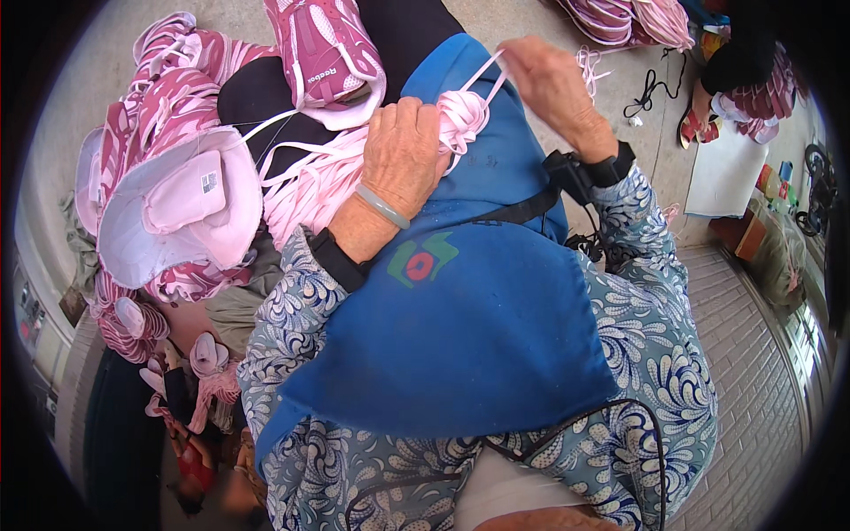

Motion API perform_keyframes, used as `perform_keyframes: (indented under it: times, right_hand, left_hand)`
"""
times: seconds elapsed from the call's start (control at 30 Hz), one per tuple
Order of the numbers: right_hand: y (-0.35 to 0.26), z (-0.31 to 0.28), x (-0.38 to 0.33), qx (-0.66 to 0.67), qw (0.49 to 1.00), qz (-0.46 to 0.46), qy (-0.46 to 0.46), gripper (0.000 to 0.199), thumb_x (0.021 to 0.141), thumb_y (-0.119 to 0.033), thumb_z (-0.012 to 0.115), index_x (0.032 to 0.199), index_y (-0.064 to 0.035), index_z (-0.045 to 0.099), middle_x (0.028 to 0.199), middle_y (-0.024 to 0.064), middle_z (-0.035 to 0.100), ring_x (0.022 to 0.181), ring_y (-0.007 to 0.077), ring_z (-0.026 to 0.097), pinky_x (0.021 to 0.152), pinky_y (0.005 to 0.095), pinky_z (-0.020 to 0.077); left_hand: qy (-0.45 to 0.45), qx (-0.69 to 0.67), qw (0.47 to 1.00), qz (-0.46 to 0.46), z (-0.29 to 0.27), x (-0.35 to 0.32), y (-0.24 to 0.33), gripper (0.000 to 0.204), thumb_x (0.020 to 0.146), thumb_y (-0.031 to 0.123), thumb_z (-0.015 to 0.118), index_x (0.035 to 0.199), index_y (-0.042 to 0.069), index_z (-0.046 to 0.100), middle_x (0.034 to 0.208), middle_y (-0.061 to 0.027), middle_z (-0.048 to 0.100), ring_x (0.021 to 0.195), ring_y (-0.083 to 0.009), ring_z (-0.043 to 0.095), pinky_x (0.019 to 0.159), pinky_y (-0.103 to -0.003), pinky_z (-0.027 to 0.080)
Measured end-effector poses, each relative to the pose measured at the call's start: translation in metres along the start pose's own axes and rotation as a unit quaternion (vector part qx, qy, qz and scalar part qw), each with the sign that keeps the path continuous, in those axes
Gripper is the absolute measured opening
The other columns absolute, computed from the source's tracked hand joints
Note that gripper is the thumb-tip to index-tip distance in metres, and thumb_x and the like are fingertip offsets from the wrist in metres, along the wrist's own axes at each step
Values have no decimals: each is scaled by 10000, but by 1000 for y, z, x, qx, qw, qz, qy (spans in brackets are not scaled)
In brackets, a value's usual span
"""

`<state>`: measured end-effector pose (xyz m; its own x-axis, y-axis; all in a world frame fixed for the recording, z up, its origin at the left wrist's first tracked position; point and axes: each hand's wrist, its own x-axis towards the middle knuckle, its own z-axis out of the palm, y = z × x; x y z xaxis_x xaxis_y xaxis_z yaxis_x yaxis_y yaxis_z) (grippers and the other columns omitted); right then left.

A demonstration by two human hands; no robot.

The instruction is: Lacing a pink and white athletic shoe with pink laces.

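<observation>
On blue apron, L grip clenches pink lace bundle; R grip pinches its strand.

The bundle of laces in the left hand is pale pink, as is the single lace pulled by the right hand. The apron is plain bright blue with a small green and red patch. The sleeves carry a navy swirl pattern on white. Both wrist straps are black; the bangle is pale grey-green. The shoe upper far left is deep pink with white trim, and the stacked uppers at left show pale pink linings. The floor at right is grey brick.
</observation>
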<state>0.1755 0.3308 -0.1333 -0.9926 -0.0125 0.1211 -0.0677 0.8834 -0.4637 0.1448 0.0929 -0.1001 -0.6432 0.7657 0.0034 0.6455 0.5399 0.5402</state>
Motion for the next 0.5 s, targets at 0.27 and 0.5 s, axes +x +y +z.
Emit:
perform_keyframes:
  times: [0.27, 0.5]
  right_hand:
    - [182, -173, 20, 452, 707, 406, 362, 274, 906, -119, 453, 1115, 36, 536, 685, 6, 427, 583, 74, 407, 499, 185, 347]
    - [14, -163, 47, 714, 697, 44, 52, 265, 925, -155, 491, 1087, 52, 523, 787, 40, 549, 567, 86, 505, 499, 191, 416]
  left_hand:
    - [27, 19, 998, 44, -3, 2, -4, 507, 620, 152, 743, 1030, -1, 487, 1013, -165, 494, 897, -330, 474, 810, -397, 379]
    - [111, -189, 975, 21, -41, 38, -7, 656, 660, 211, 735, 1188, -27, 428, 1142, -214, 481, 1063, -354, 478, 899, -426, 383]
